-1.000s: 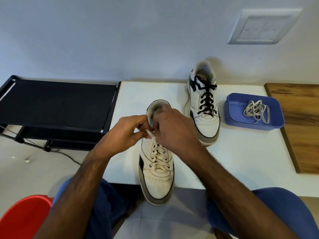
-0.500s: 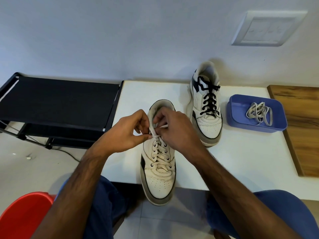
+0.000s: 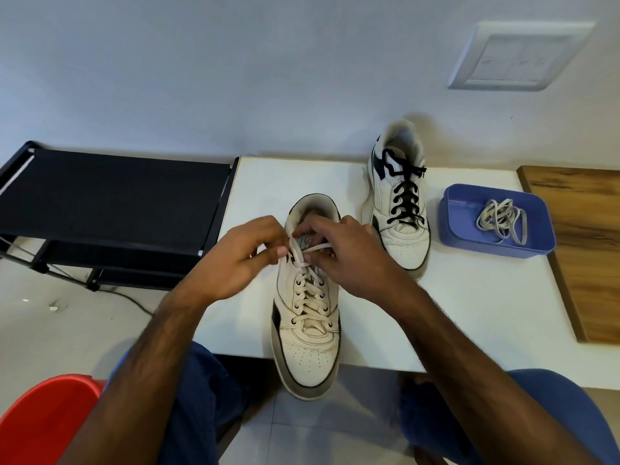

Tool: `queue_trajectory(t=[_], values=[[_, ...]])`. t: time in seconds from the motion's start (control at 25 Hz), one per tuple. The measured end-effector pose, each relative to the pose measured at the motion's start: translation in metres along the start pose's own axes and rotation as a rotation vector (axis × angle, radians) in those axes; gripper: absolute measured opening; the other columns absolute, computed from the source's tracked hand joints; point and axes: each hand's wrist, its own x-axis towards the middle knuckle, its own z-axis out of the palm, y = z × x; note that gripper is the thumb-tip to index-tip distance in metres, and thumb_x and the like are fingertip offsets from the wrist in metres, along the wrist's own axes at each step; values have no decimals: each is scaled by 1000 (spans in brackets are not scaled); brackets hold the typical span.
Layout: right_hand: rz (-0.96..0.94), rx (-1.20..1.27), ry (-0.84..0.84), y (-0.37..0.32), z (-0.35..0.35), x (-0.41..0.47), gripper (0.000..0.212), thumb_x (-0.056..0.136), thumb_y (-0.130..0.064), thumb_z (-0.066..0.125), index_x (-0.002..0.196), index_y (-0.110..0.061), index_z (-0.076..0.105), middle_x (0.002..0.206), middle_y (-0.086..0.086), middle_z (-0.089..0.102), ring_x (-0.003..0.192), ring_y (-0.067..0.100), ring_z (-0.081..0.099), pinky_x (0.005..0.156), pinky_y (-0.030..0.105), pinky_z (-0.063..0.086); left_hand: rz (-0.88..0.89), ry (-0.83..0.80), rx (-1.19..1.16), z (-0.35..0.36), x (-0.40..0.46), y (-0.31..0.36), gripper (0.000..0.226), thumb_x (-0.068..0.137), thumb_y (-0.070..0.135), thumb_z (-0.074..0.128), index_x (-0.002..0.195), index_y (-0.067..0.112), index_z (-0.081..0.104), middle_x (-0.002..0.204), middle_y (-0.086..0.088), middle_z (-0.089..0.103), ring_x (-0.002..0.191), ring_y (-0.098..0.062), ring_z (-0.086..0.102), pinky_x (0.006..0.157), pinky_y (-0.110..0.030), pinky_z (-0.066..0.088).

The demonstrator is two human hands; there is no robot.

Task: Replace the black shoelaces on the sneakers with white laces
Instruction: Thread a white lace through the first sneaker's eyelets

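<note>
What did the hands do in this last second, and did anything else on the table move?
The hands drew slightly apart: the right hand now pulls a white lace end out sideways, the left hand pinching the other. The black-laced sneaker and blue tray stayed put.

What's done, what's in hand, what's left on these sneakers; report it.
Done: the near sneaker carries white lace through its lower eyelets. In hand: the left hand and right hand each pinch a white lace end at its top. Left: the far sneaker keeps its black laces; a spare lace waits in the blue tray.
</note>
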Motion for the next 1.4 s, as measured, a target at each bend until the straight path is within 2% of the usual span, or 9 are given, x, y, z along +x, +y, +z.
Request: queue_trajectory(t=[0.24, 0.32, 0.44, 0.56, 0.88, 1.0, 1.08, 1.24, 1.4], values=[[22, -20, -6, -1, -5, 2, 33, 89, -20, 73, 117, -35, 63, 104, -11, 71, 98, 13, 65, 82, 37, 54, 3, 330, -1036, -22, -4, 15, 29, 103, 15, 37, 75, 13, 45, 74, -7, 61, 53, -21, 52, 55, -31, 43], [7, -91, -2, -6, -5, 0, 32, 92, -21, 70, 120, -36, 61, 107, -12, 71, 99, 11, 64, 79, 34, 53, -95, 304, -824, -20, -5, 10, 31, 103, 29, 50, 79, 12, 42, 64, -3, 51, 51, -18, 44, 52, -33, 39], [-7, -98, 6, -9, -7, -2, 31, 92, -25, 70, 119, -37, 61, 109, -14, 71, 100, 10, 65, 80, 36, 55, -212, -4, -17, -6, -3, 2, 30, 93, 57, 55, 94, 27, 52, 63, 1, 51, 55, -7, 44, 55, -30, 42], [0, -54, -35, -9, -11, -4, 32, 90, -27, 74, 120, -38, 64, 109, -15, 70, 103, 7, 64, 83, 38, 55, -115, -182, 156, 1, 3, 5, 13, 89, 59, 56, 84, 47, 54, 69, 11, 52, 68, -3, 53, 62, -26, 41], [15, -143, 2, -13, -8, -6, 35, 92, -31, 73, 122, -42, 61, 111, -19, 67, 99, 3, 60, 72, 28, 41, 74, 371, -813, -8, 1, 3, 25, 96, 29, 62, 76, 14, 66, 100, -4, 56, 86, -22, 55, 79, -37, 49], [17, -183, 16, -13, -8, -6, 35, 91, -32, 73, 121, -43, 61, 106, -20, 64, 99, 3, 61, 70, 26, 37, 117, 365, -1187, -18, -1, 9, 31, 97, 33, 60, 74, 13, 53, 87, -6, 61, 66, -19, 56, 65, -36, 51], [15, -216, 24, -14, -8, -5, 34, 90, -31, 72, 120, -43, 60, 105, -21, 64, 99, 4, 61, 69, 26, 35, -11, 274, -887, -15, -2, 12, 38, 96, 36, 65, 76, 8, 48, 74, -6, 58, 51, -18, 48, 51, -30, 43], [0, -251, 34, -15, -8, -5, 36, 90, -35, 72, 122, -41, 58, 112, -16, 66, 100, 9, 63, 70, 27, 37, -122, -31, 26, 10, 6, 14, 28, 87, 50, 64, 93, 26, 51, 84, 11, 59, 72, -4, 55, 61, -17, 44], [-9, -237, 41, -15, -8, -6, 37, 90, -34, 73, 123, -41, 59, 115, -17, 67, 103, 7, 64, 72, 26, 39, -106, -164, 300, 4, 13, 13, 35, 86, 59, 53, 96, 27, 62, 86, 11, 57, 79, -7, 56, 69, -23, 44]])
